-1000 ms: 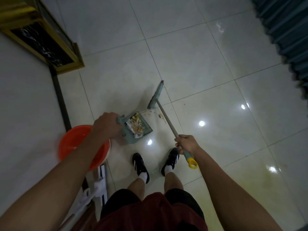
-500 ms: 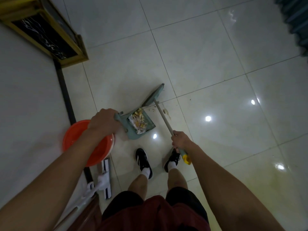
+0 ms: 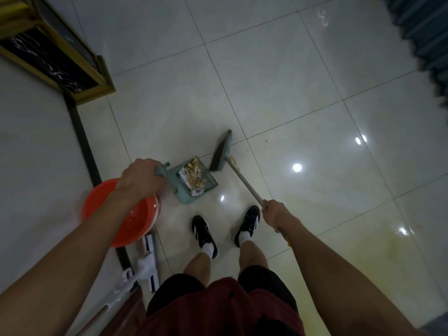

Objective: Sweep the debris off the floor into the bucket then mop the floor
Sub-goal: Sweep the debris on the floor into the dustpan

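Observation:
My left hand point(image 3: 141, 180) grips the handle of a teal dustpan point(image 3: 188, 190) that holds yellowish scraps and white paper debris point(image 3: 194, 177). The pan sits low over the tiled floor, just right of an orange bucket point(image 3: 121, 214) standing by the wall. My right hand point(image 3: 275, 214) grips the wooden handle of a broom point(image 3: 221, 154); its teal head rests on the floor beside the pan's open mouth. A few scraps point(image 3: 235, 162) lie on the floor right behind the broom head.
A white flat mop point(image 3: 148, 260) leans near the wall below the bucket. A gold-framed black cabinet point(image 3: 55, 61) stands at the upper left. My two feet in black shoes point(image 3: 203, 232) are just behind the dustpan. Glossy tiles stretch to the right.
The broom head has swung from lying across the pan's mouth to standing more upright beside it. My left hand keeps the dustpan next to the bucket. The camera view shifted slightly.

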